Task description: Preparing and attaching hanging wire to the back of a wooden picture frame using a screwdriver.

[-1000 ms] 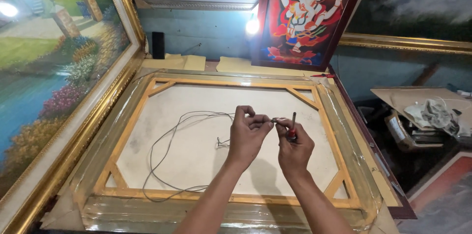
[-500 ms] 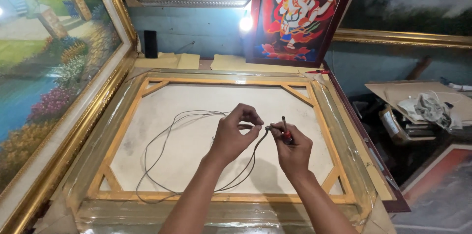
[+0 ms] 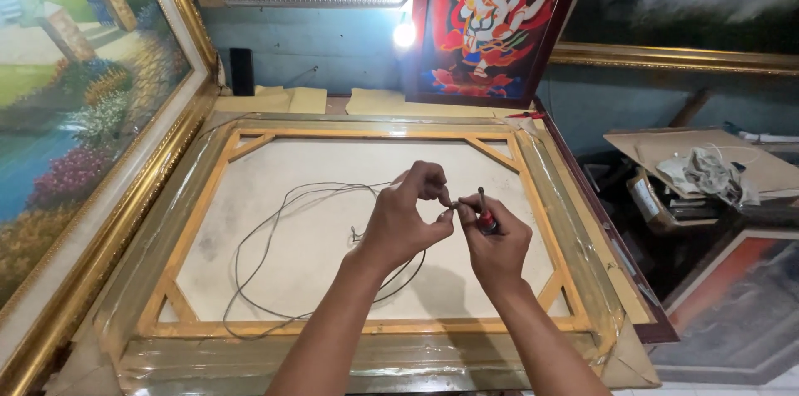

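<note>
1. My left hand (image 3: pixel 408 217) and right hand (image 3: pixel 493 239) have drawn closer together since a second ago, meeting mid-frame over the canvas back (image 3: pixel 316 229).
2. Left pinches the wire (image 3: pixel 275 221) end; right grips a small red-handled tool (image 3: pixel 485 214).
3. Wire loop now trails lower left, so I'm likely working its end.
4. The exact join between my fingertips is too tiny to make out.

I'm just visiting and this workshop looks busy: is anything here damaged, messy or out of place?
Nothing looks damaged. The wire sprawls in loose loops over the back of the canvas, with one end pinched between the left hand and right hand. Off to the right, a crumpled rag sits on cardboard.
</note>
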